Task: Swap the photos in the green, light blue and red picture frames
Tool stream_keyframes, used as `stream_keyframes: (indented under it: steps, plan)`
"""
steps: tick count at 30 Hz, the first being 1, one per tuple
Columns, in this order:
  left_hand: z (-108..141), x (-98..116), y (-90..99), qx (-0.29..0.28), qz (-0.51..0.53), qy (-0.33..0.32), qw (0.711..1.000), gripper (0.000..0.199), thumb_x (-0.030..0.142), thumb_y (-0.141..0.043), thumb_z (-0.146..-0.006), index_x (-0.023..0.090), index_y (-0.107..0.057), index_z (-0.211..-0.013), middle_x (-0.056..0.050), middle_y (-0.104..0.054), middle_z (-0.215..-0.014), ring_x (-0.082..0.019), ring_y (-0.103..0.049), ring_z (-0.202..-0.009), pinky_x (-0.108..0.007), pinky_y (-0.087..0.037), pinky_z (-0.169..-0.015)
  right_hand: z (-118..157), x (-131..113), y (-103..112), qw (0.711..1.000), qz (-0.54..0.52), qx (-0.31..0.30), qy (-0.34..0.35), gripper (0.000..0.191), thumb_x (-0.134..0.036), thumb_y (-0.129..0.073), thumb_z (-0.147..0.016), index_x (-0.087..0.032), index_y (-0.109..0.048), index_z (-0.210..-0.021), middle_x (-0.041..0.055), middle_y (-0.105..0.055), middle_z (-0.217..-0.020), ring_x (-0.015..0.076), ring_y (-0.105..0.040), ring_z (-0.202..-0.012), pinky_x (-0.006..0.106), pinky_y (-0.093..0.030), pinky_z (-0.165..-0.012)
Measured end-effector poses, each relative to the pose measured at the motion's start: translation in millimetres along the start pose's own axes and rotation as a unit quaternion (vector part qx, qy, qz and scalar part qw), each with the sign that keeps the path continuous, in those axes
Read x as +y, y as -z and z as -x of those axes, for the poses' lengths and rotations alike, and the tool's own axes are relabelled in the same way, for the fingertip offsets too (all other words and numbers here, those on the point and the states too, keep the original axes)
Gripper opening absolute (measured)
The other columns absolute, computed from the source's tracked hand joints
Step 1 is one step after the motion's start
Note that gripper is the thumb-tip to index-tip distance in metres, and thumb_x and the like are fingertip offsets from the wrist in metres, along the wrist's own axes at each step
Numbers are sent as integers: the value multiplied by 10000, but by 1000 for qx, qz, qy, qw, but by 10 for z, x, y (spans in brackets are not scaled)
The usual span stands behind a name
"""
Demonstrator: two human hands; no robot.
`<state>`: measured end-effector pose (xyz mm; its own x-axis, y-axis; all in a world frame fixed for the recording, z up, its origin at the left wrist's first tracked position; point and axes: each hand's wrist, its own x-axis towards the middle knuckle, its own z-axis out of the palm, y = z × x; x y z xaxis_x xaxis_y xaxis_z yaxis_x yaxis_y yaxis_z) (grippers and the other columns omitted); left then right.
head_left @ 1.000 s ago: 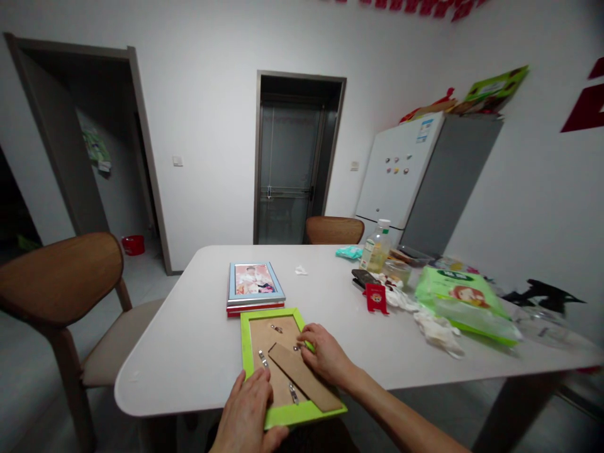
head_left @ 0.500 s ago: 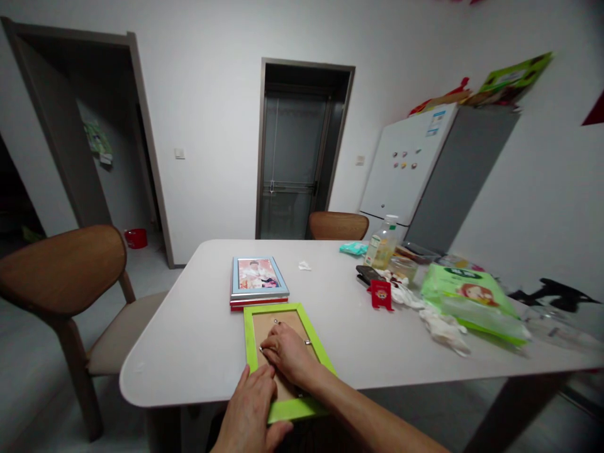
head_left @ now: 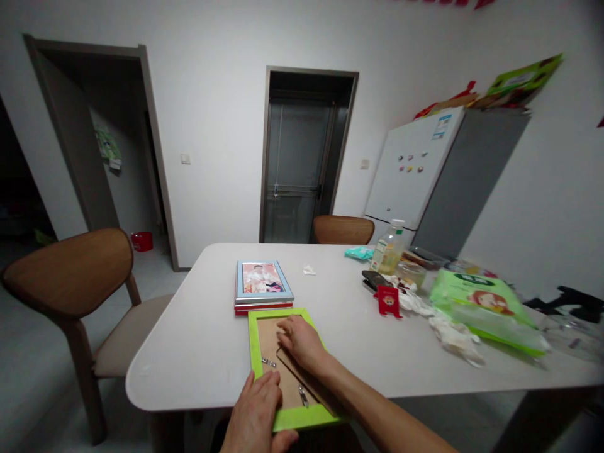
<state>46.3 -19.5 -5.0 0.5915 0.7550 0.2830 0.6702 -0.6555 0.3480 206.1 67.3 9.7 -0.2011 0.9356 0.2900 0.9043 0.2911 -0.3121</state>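
One green frame (head_left: 255,343) is lying back side up at bottom centre, under the fingers. Left hand (head_left: 257,409) is resting on its lower left, fingers loosely extended, thumb reaching the near edge. Right hand (head_left: 304,345) is curling its fingers over the upper backing (head_left: 268,336); honestly can't tell if they're pinching anything. Blue frame (head_left: 240,289) is sitting just beyond, left of centre.

Pale, plain walls (head_left: 221,126) surround a white table (head_left: 198,352) with rounded corners, a brown wooden chair (head_left: 70,277) with a light seat at its left and another chair (head_left: 344,230) behind its far edge. A dark-framed glass door (head_left: 297,163) stands beyond, with an open doorway (head_left: 127,132) to the left and a white fridge (head_left: 413,170) with grey sides to the right. The light is dim over the grey floor (head_left: 38,384).
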Motion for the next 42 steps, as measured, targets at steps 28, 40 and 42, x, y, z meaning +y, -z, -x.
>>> stream_keyframes:
  steps: [28,40,42]
  plan:
    - [12,-24,-5,6,13,4,1000,460,237,-653,-585,142,-516,-1014,-151,-508,-1179,-286,-447,-1096,-522,-310,-936,-453,135,-276,993,-13,1,-120,144,-195,-496,-696,-150,-631,-718,79,-658,-761,149,-574,-683,214,-351,-582]
    - [10,9,6,-2,5,17,1000,489,245,-647,-587,134,-507,-1042,-151,-498,-1189,-288,-440,-1103,-519,-304,-944,-489,43,-217,979,8,-35,-199,159,-227,-492,-739,-141,-612,-799,113,-626,-840,184,-575,-726,256,-396,-570]
    - [10,32,22,-10,-2,24,1000,488,251,-640,-600,122,-505,-1050,-155,-496,-1191,-283,-435,-1108,-511,-296,-953,-479,19,-178,979,-5,-51,-195,200,-262,-472,-785,-137,-576,-901,95,-591,-924,167,-559,-778,283,-435,-639]
